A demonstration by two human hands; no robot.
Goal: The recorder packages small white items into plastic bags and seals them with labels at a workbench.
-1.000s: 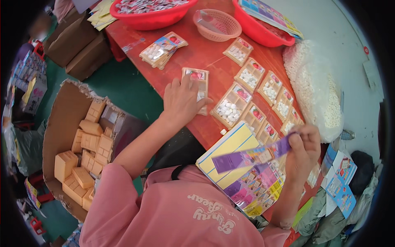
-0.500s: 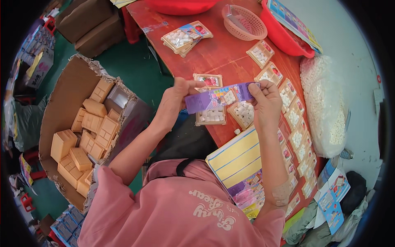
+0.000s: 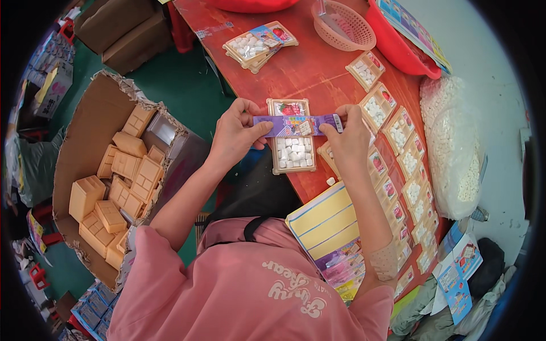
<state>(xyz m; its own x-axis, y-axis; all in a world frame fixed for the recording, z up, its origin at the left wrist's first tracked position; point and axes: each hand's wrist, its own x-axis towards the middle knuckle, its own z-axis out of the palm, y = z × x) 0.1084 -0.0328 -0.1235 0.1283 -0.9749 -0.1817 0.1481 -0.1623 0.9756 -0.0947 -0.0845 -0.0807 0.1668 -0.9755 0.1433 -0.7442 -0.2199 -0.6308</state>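
A purple printed paper band (image 3: 293, 125) lies stretched across the middle of a beige plastic tray (image 3: 277, 165) on the red table. White marshmallow-like pieces (image 3: 294, 152) fill the tray's near part, and a packet with a strawberry picture (image 3: 290, 108) sits in its far part. My left hand (image 3: 239, 132) pinches the band's left end, thumb on top. At the right end, my right hand (image 3: 346, 136) grips the band the same way. Beneath my right hand another filled tray (image 3: 328, 156) is partly hidden.
Rows of filled trays (image 3: 375, 111) run down the table's right side. Farther off are stacked trays (image 3: 248, 48), a pink basket (image 3: 344, 27) and red basins (image 3: 392, 48). A carton of empty trays (image 3: 94, 142) stands left; yellow printed sheets (image 3: 330, 219) lie near my right forearm.
Both hands have brought the purple band down onto the tray and levelled it across the middle. My right hand has moved slightly left and nearer, its thumb now pressing the band's end.
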